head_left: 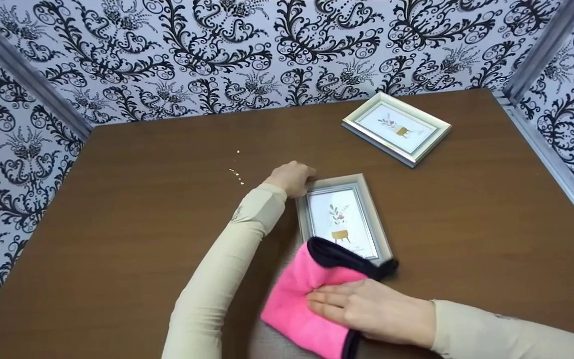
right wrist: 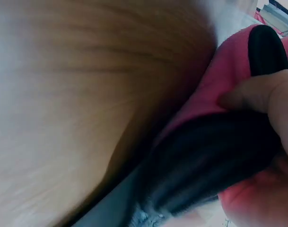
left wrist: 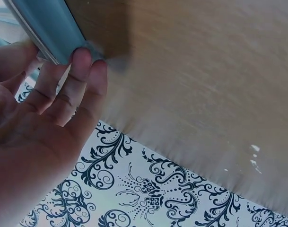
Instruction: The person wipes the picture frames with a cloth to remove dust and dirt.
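Note:
A beige picture frame [head_left: 374,214] with a print of a potted plant lies tilted near the middle of the table. At its far left corner, my left hand [head_left: 291,178] grips the edge; the left wrist view shows the thumb and fingers around the frame's corner [left wrist: 54,28]. My right hand [head_left: 361,308] holds a folded pink cloth [head_left: 292,299] with black trim against the frame's near end, covering that part. In the right wrist view the thumb lies over the cloth [right wrist: 229,71].
A second picture frame [head_left: 424,144] in pale gold lies at the back right of the brown table [head_left: 142,224]. Small white bits [head_left: 237,174] are scattered left of the left hand. Patterned panels [head_left: 217,50] stand along the back and sides.

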Demonstrator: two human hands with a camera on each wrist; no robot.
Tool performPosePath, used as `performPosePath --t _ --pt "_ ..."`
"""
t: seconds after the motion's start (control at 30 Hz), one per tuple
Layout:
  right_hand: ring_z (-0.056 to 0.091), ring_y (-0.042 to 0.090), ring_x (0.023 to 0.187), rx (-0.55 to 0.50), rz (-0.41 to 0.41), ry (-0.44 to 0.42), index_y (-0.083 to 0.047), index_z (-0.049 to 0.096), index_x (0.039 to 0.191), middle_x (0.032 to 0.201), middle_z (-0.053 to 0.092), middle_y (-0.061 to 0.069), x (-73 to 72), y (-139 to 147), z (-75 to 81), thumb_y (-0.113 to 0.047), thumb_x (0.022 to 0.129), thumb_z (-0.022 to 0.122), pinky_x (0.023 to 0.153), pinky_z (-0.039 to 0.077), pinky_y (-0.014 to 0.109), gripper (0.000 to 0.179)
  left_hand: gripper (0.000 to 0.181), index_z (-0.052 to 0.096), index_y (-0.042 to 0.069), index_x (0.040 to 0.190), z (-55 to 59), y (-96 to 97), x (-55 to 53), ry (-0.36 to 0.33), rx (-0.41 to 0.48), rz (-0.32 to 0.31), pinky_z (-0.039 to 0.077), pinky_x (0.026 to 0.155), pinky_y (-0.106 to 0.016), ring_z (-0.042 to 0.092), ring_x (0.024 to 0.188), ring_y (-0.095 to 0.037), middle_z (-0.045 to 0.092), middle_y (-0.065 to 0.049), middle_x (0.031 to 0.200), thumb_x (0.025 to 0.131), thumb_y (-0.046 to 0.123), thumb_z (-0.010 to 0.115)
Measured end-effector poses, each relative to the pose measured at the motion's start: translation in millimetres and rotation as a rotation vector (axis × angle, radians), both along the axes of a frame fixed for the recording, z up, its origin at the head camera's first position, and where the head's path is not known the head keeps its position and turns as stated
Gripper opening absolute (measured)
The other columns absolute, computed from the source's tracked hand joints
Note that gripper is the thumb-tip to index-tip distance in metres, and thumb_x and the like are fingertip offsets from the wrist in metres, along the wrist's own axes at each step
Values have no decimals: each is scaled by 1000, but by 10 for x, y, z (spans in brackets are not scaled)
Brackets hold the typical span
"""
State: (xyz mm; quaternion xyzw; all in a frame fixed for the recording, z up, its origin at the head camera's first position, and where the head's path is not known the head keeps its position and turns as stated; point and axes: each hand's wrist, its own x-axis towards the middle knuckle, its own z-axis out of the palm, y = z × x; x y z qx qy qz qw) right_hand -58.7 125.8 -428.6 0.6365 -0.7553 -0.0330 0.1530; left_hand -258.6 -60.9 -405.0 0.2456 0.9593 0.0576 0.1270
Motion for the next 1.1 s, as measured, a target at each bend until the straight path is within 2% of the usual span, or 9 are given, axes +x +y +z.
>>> performPosePath --t 0.03,0.1,0.2,0.27,0.3,0.6,0.87,0.97,1.1 --pt "51 14 124 11 -14 32 -8 58 132 133 58 4 2 32 16 -1 101 14 102 39 27 54 25 69 12 107 9 2 -2 -3 0 1 52 79 -47 60 98 -26 66 -7 108 86 3 61" --pt "51 17 125 0 -39 33 -8 58 131 133 58 5 -12 98 44 4 99 20 102 40 29 52 26 70 14 109 18 9 -11 -6 -1 -1 52 80 -47 60 100 -26 67 -6 108 87 4 61" --pt "51 22 125 -16 -99 -29 -7 58 132 134 56 10 -74 177 72 11 79 50 101 42 33 56 27 72 15 109 30 33 -29 -1 -1 -8 52 81 -47 61 101 -25 68 -5 108 87 5 62" --pt "51 25 124 -30 -134 -88 -3 56 132 135 54 13 -143 184 72 13 65 59 100 42 35 69 25 72 15 108 39 56 -41 6 -1 -13 52 82 -46 62 101 -25 69 -4 107 87 5 63" --pt "52 26 124 -27 -154 -98 -2 56 133 135 54 15 -180 173 74 14 64 61 100 43 36 71 24 73 15 107 44 68 -44 10 -3 -13 52 82 -46 62 101 -25 69 -4 106 86 5 63" --pt "48 33 126 151 -260 -255 6 48 136 138 48 22 -549 -17 207 6 79 67 102 41 41 61 26 73 16 107 55 92 -43 7 -32 -21 51 83 -46 61 103 -27 68 -6 107 84 5 65" --pt "47 34 127 137 -283 -355 8 47 137 139 47 24 -851 -120 279 6 80 66 102 40 43 60 21 73 11 105 129 65 -66 24 -48 -13 50 85 -46 60 104 -30 67 -11 107 86 7 65" --pt "51 34 124 117 -238 -348 7 49 135 137 50 23 -803 -96 272 2 77 72 100 42 43 63 21 74 11 105 129 44 -68 25 -60 -18 50 85 -46 60 104 -31 67 -12 108 86 6 65" --pt "52 31 123 126 -183 -369 3 50 136 136 51 20 -605 -34 300 3 73 73 99 43 42 67 20 74 9 102 104 10 -73 27 -64 -20 51 85 -46 62 103 -32 68 -12 108 83 7 68"
